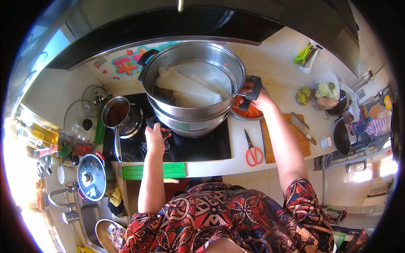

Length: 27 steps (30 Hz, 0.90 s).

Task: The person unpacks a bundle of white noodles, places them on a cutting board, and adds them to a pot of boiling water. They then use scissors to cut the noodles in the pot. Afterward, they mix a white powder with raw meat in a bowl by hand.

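Note:
A stacked stainless steel steamer pot [193, 110] is over the black glass cooktop [202, 150]. White steamer cloths [186, 83] lie folded and uneven in its top tier. My left hand [155, 136] grips a black handle on the near left side of the stack. With my right hand [258, 96] I hold the black handles at the right side, the fingers partly hidden behind them. Beneath that hand, a metal bowl of shredded carrot [250, 111] stands on the counter. Left of the stack, a small saucepan with brown liquid [117, 114] sits by the left burner.
Red-handled scissors [253, 155] and a cleaver [300, 125] on a wooden cutting board [281, 147] lie to the right. Glass lids [79, 121] and a lidded pot [91, 177] stand left. The range hood [177, 27] overhangs the cooktop. A white cup [325, 142] is farther right.

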Each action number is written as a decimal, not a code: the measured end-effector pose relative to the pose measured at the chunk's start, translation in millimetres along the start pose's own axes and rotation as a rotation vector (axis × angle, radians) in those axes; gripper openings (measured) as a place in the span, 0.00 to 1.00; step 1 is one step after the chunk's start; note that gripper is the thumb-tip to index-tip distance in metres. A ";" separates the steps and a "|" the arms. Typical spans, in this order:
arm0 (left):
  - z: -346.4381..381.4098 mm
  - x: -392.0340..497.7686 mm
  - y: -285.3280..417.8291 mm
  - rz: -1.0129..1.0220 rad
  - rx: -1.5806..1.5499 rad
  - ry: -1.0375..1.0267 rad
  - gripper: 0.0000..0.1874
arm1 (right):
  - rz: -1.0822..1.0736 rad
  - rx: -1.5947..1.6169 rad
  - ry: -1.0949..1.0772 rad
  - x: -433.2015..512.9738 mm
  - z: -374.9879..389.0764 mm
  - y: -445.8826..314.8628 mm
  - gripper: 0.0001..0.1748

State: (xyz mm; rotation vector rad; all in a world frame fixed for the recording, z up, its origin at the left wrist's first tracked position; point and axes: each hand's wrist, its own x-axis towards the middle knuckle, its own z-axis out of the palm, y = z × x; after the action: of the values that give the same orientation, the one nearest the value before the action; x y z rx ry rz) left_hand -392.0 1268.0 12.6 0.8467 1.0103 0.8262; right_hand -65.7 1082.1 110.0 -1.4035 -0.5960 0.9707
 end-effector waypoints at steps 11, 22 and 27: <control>-16.9 13.0 9.3 -0.073 -0.073 -0.130 0.14 | -0.077 -0.126 -0.093 40.0 -18.0 -11.3 0.13; -2.7 97.0 97.5 0.447 0.374 -0.160 0.19 | -0.012 -0.059 0.057 45.4 -15.1 -7.3 0.19; 5.7 105.6 106.5 0.180 0.027 -0.212 0.14 | 0.043 0.216 0.244 26.7 14.2 -0.9 0.18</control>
State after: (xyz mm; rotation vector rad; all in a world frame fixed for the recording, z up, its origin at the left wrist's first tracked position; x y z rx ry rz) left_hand -373.8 1405.5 69.9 1.0368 0.7678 0.8561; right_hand -63.7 1112.2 107.4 -1.3197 -0.2721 0.8541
